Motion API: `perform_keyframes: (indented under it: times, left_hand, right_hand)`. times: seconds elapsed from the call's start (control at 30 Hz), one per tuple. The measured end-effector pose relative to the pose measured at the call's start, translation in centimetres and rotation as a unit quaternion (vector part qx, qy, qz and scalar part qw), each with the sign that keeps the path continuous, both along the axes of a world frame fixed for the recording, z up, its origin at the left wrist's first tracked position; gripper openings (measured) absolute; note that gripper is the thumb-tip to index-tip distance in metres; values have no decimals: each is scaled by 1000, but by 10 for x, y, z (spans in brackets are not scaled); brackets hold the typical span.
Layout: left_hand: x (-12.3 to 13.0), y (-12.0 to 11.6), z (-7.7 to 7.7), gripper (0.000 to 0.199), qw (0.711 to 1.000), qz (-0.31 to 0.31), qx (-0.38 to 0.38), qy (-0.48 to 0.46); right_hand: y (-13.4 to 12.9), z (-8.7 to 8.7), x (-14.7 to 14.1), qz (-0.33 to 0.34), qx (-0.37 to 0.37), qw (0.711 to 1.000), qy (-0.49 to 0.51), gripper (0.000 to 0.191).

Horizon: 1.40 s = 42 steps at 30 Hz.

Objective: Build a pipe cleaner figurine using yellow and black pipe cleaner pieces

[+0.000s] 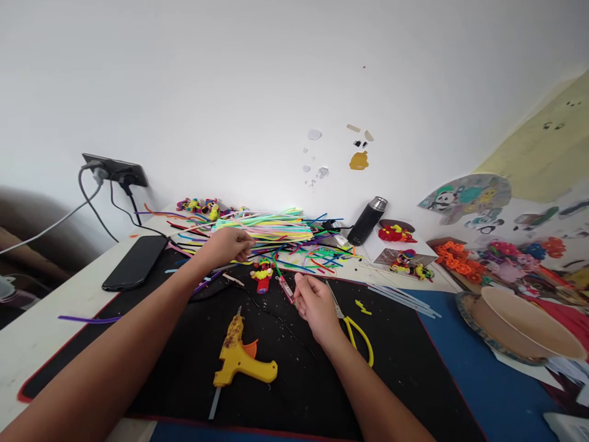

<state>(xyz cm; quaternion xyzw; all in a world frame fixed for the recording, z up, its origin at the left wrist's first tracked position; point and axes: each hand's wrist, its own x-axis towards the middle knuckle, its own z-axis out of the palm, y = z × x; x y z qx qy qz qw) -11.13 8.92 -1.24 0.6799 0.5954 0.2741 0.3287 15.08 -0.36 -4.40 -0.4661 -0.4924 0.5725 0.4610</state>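
Observation:
My left hand (230,245) is closed in a pinch in front of a pile of coloured pipe cleaners (271,227); what its fingertips hold, if anything, I cannot make out. My right hand (317,304) is also pinched, over the black mat (396,350), and its contents are hidden. Beside its fingertips is a small red-and-white printed piece (286,288), with a green pipe cleaner (277,265) just beyond. Between the hands lies a small yellow-and-red pipe cleaner figure (262,275). Yellow-handled scissors (356,331) lie partly behind my right wrist.
A yellow glue gun (242,356) rests on the mat nearer to me. At left lies a black phone (135,263), below a wall socket (115,170) with cables. Clear glue sticks (405,299), a black flask (367,221) and a bowl (529,319) stand or lie at right.

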Motion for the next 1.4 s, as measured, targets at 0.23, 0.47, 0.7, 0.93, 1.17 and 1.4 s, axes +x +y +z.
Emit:
perform_keyframes:
  times: [0.23, 0.47, 0.7, 0.93, 1.17, 1.4]
  left_hand:
    - [-5, 2, 1, 40, 996, 2, 79, 50]
    - [-6, 2, -5, 39, 994, 9, 88, 58]
    - [-7, 4, -7, 37, 995, 22, 78, 52]
    - [-1, 2, -5, 41, 999, 34, 12, -22]
    - [3, 6, -4, 34, 998, 54, -14, -1]
    - [7, 7, -8, 28, 997, 51, -53, -27]
  right_hand:
    - [12, 10, -6, 104, 22, 986, -126, 47]
    - [18, -2, -19, 84, 30, 988, -124, 49]
    - [17, -9, -14, 66, 46, 988, -131, 51]
    - [4, -9, -5, 74, 70, 977, -186, 44]
    - [2, -3, -1, 81, 73, 968, -227, 42]
    - [0, -11, 0, 106, 84, 947, -290, 37]
